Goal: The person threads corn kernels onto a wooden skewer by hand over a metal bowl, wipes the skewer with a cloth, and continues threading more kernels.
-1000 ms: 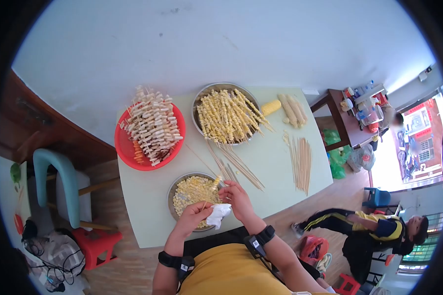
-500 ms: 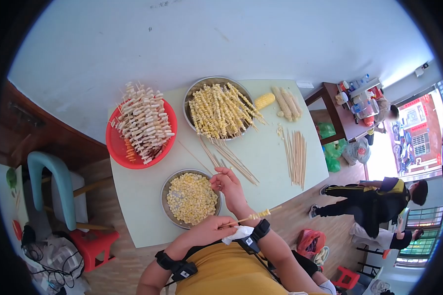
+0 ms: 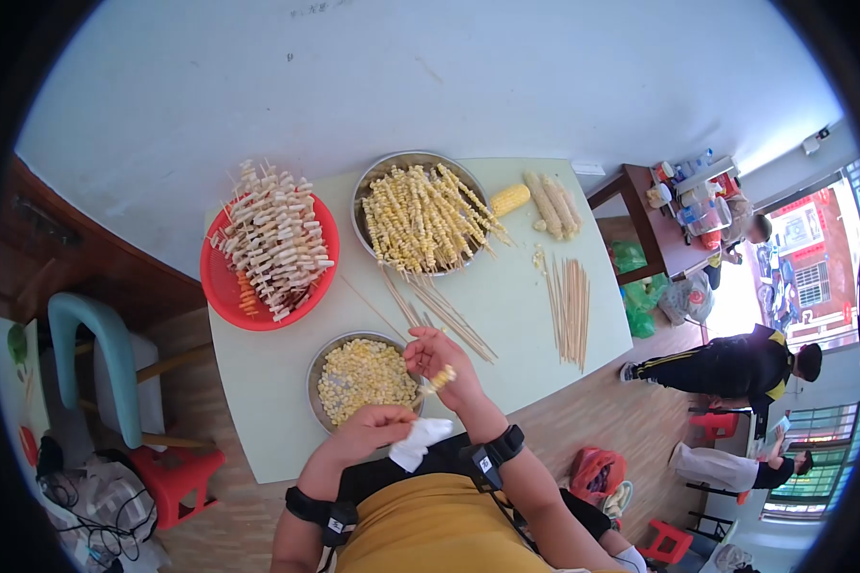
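My left hand (image 3: pixel 365 432) is closed around the lower part of a thin wooden skewer with a few corn kernels (image 3: pixel 440 378) threaded near its upper end. A crumpled white tissue (image 3: pixel 420 443) hangs from that hand. My right hand (image 3: pixel 440 365) is just above, its palm behind the skewer's corn; thumb and fingertips are pinched together, and whatever is between them is too small to make out. Below both hands, towards the left, stands a metal bowl (image 3: pixel 310 384) of loose corn kernels (image 3: pixel 365 380), partly covered by my left hand.
A metal basin (image 3: pixel 359 229) holds corn skewers (image 3: pixel 420 215); a red basin (image 3: pixel 222 286) holds pale skewers (image 3: pixel 282 244). Bare sticks (image 3: pixel 569 310), a corn cob (image 3: pixel 510 199) and stripped cobs (image 3: pixel 554 205) lie at the right. A person (image 3: pixel 736 368) stands beyond.
The corn skewer has swung from pointing right to pointing up across my right palm. My left hand has shifted left and slightly up. The person at the right has bent forward.
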### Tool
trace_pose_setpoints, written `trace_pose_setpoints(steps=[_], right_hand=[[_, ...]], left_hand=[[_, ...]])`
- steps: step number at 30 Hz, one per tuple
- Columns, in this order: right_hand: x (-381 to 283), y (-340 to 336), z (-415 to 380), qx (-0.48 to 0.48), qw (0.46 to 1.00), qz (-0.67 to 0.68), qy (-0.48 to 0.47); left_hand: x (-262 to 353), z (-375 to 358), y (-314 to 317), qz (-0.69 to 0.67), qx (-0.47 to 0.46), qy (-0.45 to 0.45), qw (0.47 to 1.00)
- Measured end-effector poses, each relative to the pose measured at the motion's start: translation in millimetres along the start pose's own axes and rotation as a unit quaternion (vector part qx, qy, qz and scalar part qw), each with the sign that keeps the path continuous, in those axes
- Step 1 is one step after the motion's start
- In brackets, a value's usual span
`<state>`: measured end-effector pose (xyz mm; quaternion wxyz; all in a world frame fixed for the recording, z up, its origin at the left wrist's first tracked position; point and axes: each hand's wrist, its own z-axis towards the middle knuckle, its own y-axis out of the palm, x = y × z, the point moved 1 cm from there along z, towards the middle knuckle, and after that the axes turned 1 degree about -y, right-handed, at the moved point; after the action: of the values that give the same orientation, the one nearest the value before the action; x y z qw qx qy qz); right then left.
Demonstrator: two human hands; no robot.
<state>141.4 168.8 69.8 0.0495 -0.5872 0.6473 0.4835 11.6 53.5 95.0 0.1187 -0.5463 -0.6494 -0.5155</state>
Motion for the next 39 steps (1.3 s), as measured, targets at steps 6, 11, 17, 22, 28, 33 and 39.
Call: trace_pose_setpoints(steps=[6, 11, 17, 22, 28, 33, 39], right_hand=[[-18, 17, -19, -0.025, 0.999, 0.044, -0.016], [-26, 23, -24, -0.039, 0.997, 0.055, -0.023], [-19, 19, -20, -0.042, 0.998, 0.045, -0.016], [-12, 14, -19, -0.038, 0.999, 0.023, -0.008], [-6, 15, -22, -0.022, 1.000, 0.008, 0.001], [-11, 21, -23, -0.046, 0.999, -0.004, -0.010], [-8, 19, -24, -0.053, 0.998, 0.009, -0.027]], left_hand=[[-5, -11, -33, -0.032, 0.096, -0.001, 0.995], [-14, -10, -48, -0.108, 0.145, 0.010, 0.984], [-17, -7, -50, -0.094, 0.160, 0.004, 0.983], [-15, -4, -46, -0.069, 0.164, -0.003, 0.984], [6, -9, -11, 0.000, 0.056, 0.017, 0.998], [6, -5, 1, -0.017, -0.019, 0.016, 1.000], [8, -6, 7, 0.021, -0.053, -0.010, 0.998]])
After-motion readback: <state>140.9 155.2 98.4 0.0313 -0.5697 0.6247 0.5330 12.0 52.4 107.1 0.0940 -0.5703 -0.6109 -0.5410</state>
